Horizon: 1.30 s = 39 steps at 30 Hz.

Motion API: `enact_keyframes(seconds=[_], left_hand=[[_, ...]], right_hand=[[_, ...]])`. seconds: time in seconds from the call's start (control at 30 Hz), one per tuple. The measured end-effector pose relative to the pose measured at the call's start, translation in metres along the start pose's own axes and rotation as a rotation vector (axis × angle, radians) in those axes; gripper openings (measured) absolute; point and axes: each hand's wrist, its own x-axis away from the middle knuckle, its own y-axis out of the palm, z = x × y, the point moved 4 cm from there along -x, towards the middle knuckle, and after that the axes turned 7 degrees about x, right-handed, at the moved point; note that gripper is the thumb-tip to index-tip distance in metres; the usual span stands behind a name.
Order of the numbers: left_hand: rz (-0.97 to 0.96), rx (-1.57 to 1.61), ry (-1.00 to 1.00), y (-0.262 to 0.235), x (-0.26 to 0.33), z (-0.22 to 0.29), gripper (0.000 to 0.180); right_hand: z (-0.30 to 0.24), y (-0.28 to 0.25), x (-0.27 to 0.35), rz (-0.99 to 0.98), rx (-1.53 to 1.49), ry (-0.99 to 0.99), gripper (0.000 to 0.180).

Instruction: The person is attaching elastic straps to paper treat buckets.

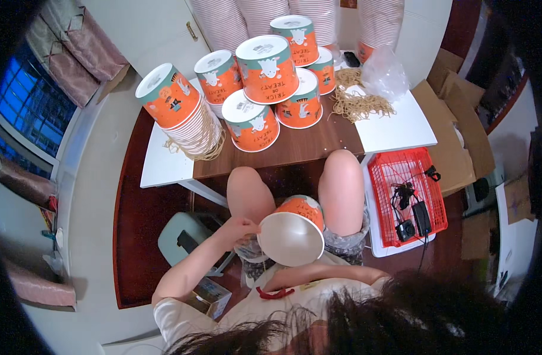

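Orange paper bucket [294, 228] in lap | left hand [240, 228] pinches rim | right hand hidden | matching buckets [265, 89] on table [395, 127]

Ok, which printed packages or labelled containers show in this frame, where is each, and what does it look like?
Round orange-and-teal paper bucket: in the lap, tilted, white inside toward the camera; left hand at its rim.
Matching printed buckets: piled on the wooden table, cartoon figures.
Stack of the same buckets: table's left end, lying tilted.
Small printed cardboard box: floor, lower left.
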Motion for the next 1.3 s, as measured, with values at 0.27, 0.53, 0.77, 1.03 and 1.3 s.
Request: enact_keyframes(seconds=[0.27,0.53,0.77,1.03,1.3], left_hand=[[-0.194,-0.803,0.713,-0.011,-0.002,0.028,0.020],[-0.016,-0.653,0.688,-0.004,0.023,0.028,0.014],[0.337,-0.870,1.158,0.023,0.051,0.016,0.016],[0.566,-1.032,1.275,0.024,0.037,0.006,0.014],[0.554,-1.036,1.185,0.028,0.034,0.008,0.012]], right_hand=[[-0.028,-0.019,0.019,0.074,0.055,-0.137,0.016],[-0.061,-0.042,0.065,0.466,-0.298,-0.469,0.011],[-0.071,-0.043,0.073,0.596,-0.316,-0.313,0.012],[-0.084,-0.043,0.071,0.504,-0.095,-0.236,0.012],[-0.088,-0.039,0.070,0.468,-0.078,-0.239,0.013]])
